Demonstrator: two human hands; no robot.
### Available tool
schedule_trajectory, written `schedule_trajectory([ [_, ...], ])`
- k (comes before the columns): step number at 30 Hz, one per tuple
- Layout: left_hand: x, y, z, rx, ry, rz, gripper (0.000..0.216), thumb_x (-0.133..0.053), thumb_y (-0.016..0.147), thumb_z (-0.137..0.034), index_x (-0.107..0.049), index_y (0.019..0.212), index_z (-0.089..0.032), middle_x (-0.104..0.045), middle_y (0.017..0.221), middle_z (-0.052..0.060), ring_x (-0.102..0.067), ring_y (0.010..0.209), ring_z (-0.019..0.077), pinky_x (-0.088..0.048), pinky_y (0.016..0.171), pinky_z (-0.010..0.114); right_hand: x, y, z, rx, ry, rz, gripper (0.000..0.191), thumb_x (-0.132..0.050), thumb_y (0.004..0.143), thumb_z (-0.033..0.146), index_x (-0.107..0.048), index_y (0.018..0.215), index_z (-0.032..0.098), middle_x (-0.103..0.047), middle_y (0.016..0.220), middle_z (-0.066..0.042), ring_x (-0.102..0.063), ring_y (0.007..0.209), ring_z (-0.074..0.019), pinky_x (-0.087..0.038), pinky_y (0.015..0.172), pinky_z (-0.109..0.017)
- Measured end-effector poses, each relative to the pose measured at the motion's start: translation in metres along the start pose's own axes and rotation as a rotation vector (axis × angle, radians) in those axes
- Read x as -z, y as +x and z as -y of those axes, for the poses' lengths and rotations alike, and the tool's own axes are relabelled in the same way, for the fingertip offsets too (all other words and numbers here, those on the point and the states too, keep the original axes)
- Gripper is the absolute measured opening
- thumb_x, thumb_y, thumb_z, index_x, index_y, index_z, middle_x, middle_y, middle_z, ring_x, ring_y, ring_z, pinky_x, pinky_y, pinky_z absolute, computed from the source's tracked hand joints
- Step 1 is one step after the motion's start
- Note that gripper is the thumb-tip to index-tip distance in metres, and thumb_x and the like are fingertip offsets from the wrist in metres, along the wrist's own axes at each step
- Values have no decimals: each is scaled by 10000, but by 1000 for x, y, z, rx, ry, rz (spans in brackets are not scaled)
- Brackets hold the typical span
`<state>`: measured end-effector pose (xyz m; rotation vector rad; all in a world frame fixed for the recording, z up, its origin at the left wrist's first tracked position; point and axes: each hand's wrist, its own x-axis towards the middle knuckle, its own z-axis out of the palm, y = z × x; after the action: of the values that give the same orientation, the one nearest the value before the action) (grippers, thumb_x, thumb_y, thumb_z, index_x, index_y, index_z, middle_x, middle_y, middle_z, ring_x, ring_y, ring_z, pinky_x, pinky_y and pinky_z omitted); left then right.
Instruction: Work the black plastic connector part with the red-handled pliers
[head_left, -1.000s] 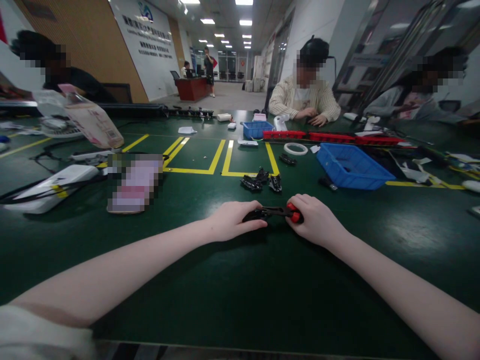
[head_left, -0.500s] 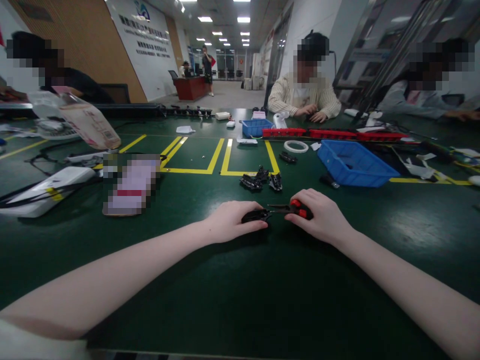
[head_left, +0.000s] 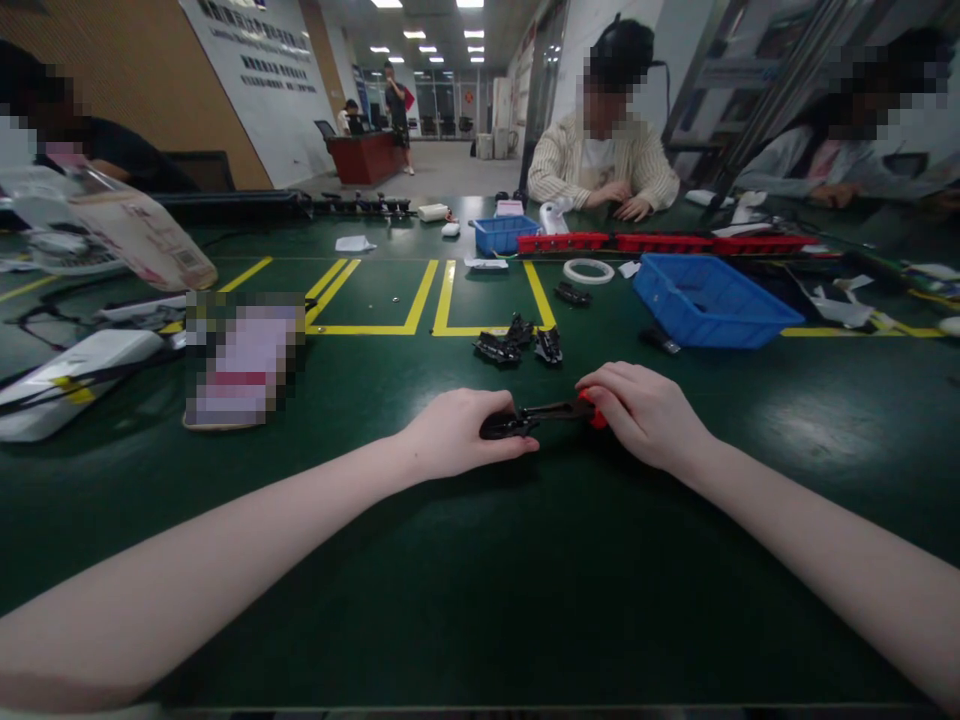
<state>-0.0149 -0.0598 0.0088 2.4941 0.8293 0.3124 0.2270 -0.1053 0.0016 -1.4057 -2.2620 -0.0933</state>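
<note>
Centrally on the green table [head_left: 480,600], left hand [head_left: 457,440] has its fingers curled round a small black part [head_left: 501,426], which rests on the surface. Right hand [head_left: 645,415] is clenched on red-handled pliers [head_left: 559,409], whose tips meet the part. Loose black parts [head_left: 517,345] lie just beyond. Large blue bin [head_left: 712,300] at right shows bare blue floor; small blue bin [head_left: 501,235] is farther back, contents not discernible.

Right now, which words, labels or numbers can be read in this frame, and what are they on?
Wall sign: rows of characters, too blurred to read.
Packet: printed label, too small to read.
Pixelated item: masked, unreadable.
Pliers in right hand and black part under left hand: no marking visible.
Nothing can be quoted.
</note>
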Motion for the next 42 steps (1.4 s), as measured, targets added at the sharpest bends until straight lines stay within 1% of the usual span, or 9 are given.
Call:
schedule_trajectory([
  [5,-2,1,1,-60,91,-24,374,-558,829,-551,-543,796,-179,-596,728,-15,-529,618,140,-313,529,220,-4,1,3,15,-66,4,399,-293,961,344,-614,815,158,-631,790,-68,-535,713,-177,-374,638,-317],
  [11,-3,0,2,-27,149,-24,113,-606,798,-275,-553,841,-186,-624,767,-7,-572,678,162,-359,575,229,-4,2,6,34,-74,31,443,-265,967,356,-599,753,158,-613,711,-56,-515,648,-161,-354,613,-305],
  [16,-1,0,1,-4,104,-13,116,-608,785,-226,-570,888,-187,-641,822,-1,-592,731,168,-392,608,236,-5,3,6,37,-77,16,452,-248,966,343,-584,721,166,-604,668,-52,-505,608,-155,-353,595,-294],
  [19,0,0,2,-32,68,-7,130,-611,809,-282,-572,888,-187,-641,816,-6,-591,721,159,-390,603,230,-6,3,5,57,-84,-7,428,-254,964,321,-582,732,170,-605,668,-45,-498,599,-149,-352,593,-290],
  [23,1,-1,3,-100,32,2,332,-609,806,-512,-573,852,-185,-616,743,-19,-561,633,136,-355,550,215,-7,3,4,80,-80,-12,398,-269,961,300,-582,750,172,-615,685,-43,-508,611,-149,-357,597,-290],
  [25,1,-1,2,-119,41,5,382,-588,805,-561,-571,822,-180,-589,693,-22,-535,589,127,-328,525,210,-7,3,4,82,-73,-9,397,-268,961,297,-580,750,171,-617,688,-45,-514,615,-151,-362,596,-290],
  [28,0,-1,2,-130,62,-6,384,-561,825,-560,-563,803,-177,-565,661,-26,-518,569,121,-309,514,209,-7,2,4,77,-51,-15,397,-262,961,294,-581,762,168,-614,687,-50,-524,622,-154,-374,598,-289],
  [33,0,-1,2,-114,63,-2,370,-580,816,-549,-565,830,-180,-583,698,-22,-532,594,125,-317,518,203,-7,2,3,72,-27,-19,406,-257,961,303,-574,743,171,-601,666,-50,-517,608,-157,-381,587,-293],
  [42,1,-1,1,-143,85,20,384,-554,833,-546,-542,758,-169,-554,655,-24,-495,554,117,-294,507,207,-7,3,3,74,4,-20,396,-256,959,299,-574,763,169,-615,695,-53,-536,645,-159,-402,605,-292],
])
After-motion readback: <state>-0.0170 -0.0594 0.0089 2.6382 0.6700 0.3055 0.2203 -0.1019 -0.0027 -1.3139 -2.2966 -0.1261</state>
